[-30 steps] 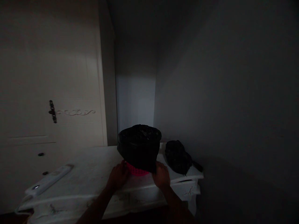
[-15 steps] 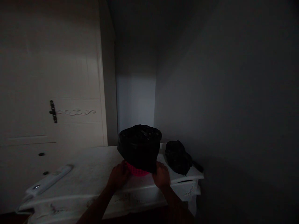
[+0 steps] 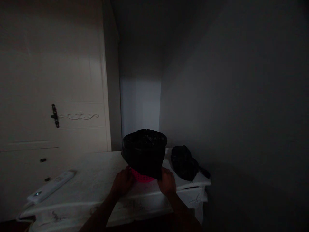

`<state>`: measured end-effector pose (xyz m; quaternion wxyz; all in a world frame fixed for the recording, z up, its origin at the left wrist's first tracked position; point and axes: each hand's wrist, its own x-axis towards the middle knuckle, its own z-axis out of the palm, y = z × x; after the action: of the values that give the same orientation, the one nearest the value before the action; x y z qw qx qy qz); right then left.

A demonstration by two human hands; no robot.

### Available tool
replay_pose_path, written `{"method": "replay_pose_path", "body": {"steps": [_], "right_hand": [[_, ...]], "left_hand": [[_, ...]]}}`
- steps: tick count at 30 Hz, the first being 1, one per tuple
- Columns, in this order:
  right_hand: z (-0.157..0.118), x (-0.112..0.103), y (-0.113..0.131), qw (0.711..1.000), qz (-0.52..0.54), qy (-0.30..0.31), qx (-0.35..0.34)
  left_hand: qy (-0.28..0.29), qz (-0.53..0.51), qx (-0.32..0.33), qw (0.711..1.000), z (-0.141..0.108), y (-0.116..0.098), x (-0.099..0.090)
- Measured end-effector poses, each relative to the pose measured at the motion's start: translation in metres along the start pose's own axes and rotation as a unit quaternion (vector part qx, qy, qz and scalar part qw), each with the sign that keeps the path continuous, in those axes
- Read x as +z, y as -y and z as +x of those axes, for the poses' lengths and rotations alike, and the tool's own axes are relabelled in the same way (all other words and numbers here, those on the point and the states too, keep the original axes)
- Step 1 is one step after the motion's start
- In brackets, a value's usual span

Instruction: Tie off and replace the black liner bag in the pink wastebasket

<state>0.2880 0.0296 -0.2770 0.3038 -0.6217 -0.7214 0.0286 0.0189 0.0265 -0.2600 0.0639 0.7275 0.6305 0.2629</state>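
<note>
A pink waste bin (image 3: pixel 143 177) stands on the white dresser top, its lower part showing perforated plastic. A black bin bag (image 3: pixel 145 158) lines it and is folded down over the rim, covering most of the outside. My left hand (image 3: pixel 122 182) grips the bin low on its left side, with fingers curled against the pink plastic. On the opposite side my right hand (image 3: pixel 167 182) is closed round the lower right, next to the hanging corner of the bag. The fingertips of both hands are partly hidden, and the room is dim.
A bunched black plastic bag (image 3: pixel 183 162) lies right of the bin, a dark handle-like piece (image 3: pixel 204 172) beside it. A white power strip (image 3: pixel 51 187) rests at the left of the dresser (image 3: pixel 96 170). A white wardrobe (image 3: pixel 82 80) stands left; a grey wall (image 3: pixel 229 96) rises right.
</note>
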Motion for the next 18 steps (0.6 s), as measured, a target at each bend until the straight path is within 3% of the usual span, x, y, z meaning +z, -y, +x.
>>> {"method": "replay_pose_path", "body": {"steps": [12, 18], "right_hand": [[0.000, 0.004, -0.003, 1.000, -0.007, 0.001, 0.002], [0.000, 0.004, -0.002, 1.000, 0.005, -0.011, -0.003]], "left_hand": [[-0.007, 0.000, 0.001, 1.000, 0.003, 0.008, 0.008], [0.001, 0.004, 0.001, 1.000, 0.000, -0.001, 0.001]]}}
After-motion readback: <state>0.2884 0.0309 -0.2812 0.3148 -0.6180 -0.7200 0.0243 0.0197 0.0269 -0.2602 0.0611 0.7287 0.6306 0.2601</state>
